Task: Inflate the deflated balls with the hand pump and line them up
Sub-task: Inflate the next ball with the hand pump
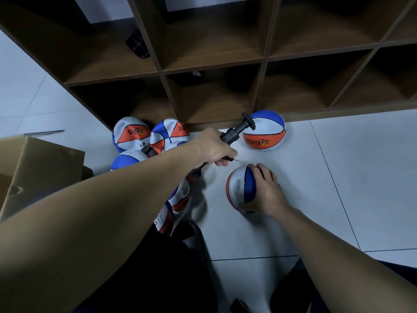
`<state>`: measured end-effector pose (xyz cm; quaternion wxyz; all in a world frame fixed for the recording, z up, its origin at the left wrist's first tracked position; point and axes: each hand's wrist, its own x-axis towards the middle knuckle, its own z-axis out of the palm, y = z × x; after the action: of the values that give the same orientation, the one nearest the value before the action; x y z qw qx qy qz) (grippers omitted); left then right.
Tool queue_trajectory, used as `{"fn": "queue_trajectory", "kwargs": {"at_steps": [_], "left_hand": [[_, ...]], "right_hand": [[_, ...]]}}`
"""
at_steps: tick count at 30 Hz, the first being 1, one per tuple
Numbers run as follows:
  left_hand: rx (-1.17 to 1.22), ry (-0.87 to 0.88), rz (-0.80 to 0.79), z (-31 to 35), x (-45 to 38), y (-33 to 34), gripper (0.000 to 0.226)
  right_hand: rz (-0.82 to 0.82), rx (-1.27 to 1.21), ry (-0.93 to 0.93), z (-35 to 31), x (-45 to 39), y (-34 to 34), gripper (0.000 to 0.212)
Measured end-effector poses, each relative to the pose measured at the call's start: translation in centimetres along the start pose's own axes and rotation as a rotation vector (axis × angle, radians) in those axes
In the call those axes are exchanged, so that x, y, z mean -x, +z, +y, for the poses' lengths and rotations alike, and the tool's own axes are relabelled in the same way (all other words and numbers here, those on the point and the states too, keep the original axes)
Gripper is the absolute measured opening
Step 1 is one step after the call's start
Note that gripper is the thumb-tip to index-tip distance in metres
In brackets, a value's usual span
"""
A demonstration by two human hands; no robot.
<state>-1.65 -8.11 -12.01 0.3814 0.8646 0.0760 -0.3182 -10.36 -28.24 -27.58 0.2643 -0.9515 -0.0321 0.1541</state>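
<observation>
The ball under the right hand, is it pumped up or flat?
Pumped up, it seems: the ball looks round and full under the right hand, unlike the crumpled balls piled by the shelf.

Little print here is sharp enough for me to read; the ball by the shelf (264,131) carries a line of orange characters and a small cartoon mark on its orange panel, too blurred to make out; the ball under my right hand (241,188) has a small block of grey print on its white panel, also unreadable. On the flat ball below my left arm (183,191) I can make out dark letters, roughly "N3", seen upside down; the flat ball at the back of the pile (132,134) shows an orange logo and two dark characters I cannot read.
</observation>
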Motion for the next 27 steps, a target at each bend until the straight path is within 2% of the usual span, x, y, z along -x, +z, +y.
{"fn": "queue_trajectory", "kwargs": {"at_steps": [3, 6, 11, 16, 22, 27], "left_hand": [[-0.134, 0.099, -0.061, 2.3, 2.0, -1.8, 0.024], [-0.234, 0.204, -0.082, 4.1, 3.2, -3.1, 0.017], [-0.195, 0.276, -0.075, 6.3, 1.6, -3.6, 0.015], [-0.195, 0.294, -0.073, 7.3, -1.6, -2.8, 0.014], [-0.178, 0.273, -0.054, 8.1, -4.3, -1.6, 0.016], [-0.221, 0.221, -0.029, 7.6, -5.8, -1.6, 0.021]], "right_hand": [[0.006, -0.041, 0.024, 1.7, 0.7, -1.3, 0.141], [0.082, -0.04, 0.08, 4.7, 1.0, -3.7, 0.137], [0.28, -0.013, 0.216, 8.6, -1.8, -9.8, 0.136], [0.386, 0.113, 0.258, 11.3, -7.4, -14.5, 0.136], [0.463, 0.076, 0.339, 14.3, -14.6, -16.2, 0.135], [0.374, -0.027, 0.368, 16.2, -19.0, -14.8, 0.138]]}}
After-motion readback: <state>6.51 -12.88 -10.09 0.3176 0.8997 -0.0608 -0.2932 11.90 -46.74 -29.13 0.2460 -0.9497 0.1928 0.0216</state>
